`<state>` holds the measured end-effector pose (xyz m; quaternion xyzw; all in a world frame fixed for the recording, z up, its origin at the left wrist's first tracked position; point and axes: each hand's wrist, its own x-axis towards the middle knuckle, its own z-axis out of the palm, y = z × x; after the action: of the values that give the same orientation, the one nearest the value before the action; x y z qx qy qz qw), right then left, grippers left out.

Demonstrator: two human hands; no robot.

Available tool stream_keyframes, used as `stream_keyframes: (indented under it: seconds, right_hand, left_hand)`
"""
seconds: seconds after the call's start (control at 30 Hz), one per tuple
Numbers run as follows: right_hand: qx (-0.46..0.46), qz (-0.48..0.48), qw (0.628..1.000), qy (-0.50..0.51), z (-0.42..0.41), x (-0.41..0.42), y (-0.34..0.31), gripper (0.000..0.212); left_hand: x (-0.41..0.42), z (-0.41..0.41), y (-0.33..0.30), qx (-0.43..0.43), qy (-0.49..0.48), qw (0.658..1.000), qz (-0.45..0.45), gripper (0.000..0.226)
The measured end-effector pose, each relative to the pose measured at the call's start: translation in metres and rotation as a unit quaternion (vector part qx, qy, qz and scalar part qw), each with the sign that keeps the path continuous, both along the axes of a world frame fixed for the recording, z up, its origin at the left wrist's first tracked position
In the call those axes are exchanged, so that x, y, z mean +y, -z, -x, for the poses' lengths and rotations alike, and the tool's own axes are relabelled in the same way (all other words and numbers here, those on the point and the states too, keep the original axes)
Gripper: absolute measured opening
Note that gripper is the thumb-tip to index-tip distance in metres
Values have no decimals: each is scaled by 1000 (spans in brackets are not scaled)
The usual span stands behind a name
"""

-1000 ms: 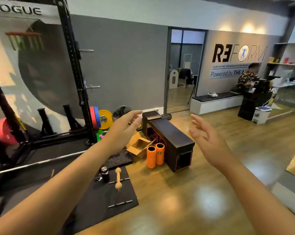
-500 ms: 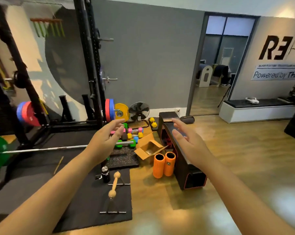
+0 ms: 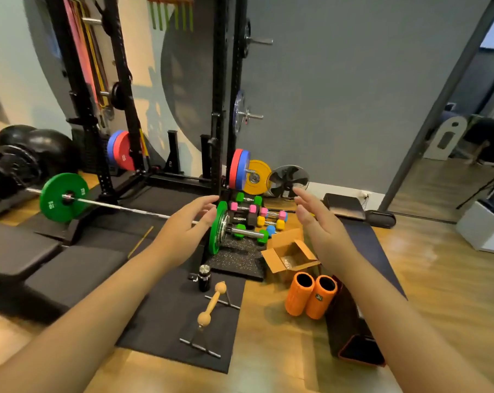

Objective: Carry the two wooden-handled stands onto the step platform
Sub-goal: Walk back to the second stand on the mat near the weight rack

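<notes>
Reaching forward, I am holding my left hand (image 3: 183, 222) and right hand (image 3: 321, 225) open in the air, each grip empty. One wooden-handled stand (image 3: 211, 304) is lying on the black mat (image 3: 160, 321) below; the step platform (image 3: 362, 239) is sitting to its right.

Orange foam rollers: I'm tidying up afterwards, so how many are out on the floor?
2. One foam roller stands on end on the wooden floor, the other right beside it against the dark step platform. More may be hidden behind the forearm.

Stand (image 3: 211, 305) on mat (image 3: 166, 319), left of rollers (image 3: 311, 295)
</notes>
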<state>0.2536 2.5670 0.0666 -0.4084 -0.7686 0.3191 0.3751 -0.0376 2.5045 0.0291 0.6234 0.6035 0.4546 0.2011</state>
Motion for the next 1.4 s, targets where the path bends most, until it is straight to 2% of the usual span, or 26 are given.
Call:
stream_keyframes:
  seconds: [0.2, 0.3, 0.47, 0.6, 0.8, 0.87, 0.93, 1.03, 1.1, 1.2, 1.3, 1.4]
  right_hand:
    - [-29, 32, 999, -5, 20, 95, 12, 66]
    - [-27, 44, 999, -1, 31, 152, 13, 66]
    - [-28, 33, 999, -21, 49, 235, 25, 89]
    - [-19, 47, 997, -51, 58, 302, 39, 79]
    - [-19, 70, 985, -156, 57, 403, 73, 62]
    - [-31, 80, 978, -192, 52, 429, 84, 66]
    - [-40, 88, 966, -238, 56, 455, 88, 69]
    - [-44, 109, 949, -293, 75, 485, 94, 58]
    - [-47, 112, 937, -327, 90, 490, 101, 49]
    - [-44, 131, 920, -367, 114, 490, 120, 58]
    - [-53, 136, 905, -399, 137, 482, 139, 63]
    - [-66, 138, 899, -410, 154, 478, 155, 62]
  left_hand:
    - [109, 20, 29, -53, -5, 999, 12, 35]
    - [157, 23, 38, -53, 10, 998, 23, 46]
    - [217, 38, 41, -52, -11, 998, 21, 52]
    - [249, 50, 55, -57, -66, 996, 30, 49]
    - [291, 32, 87, -66, -165, 983, 42, 62]
    - [300, 16, 90, -61, -195, 978, 53, 61]
    - [306, 3, 90, -72, -236, 968, 51, 51]
    - [300, -12, 88, -85, -300, 949, 46, 39]
    - [290, -16, 92, -93, -333, 937, 41, 53]
    - [273, -14, 102, -98, -370, 923, 48, 73]
    - [260, -11, 114, -108, -396, 911, 44, 78]
    - [257, -5, 134, -120, -409, 903, 61, 73]
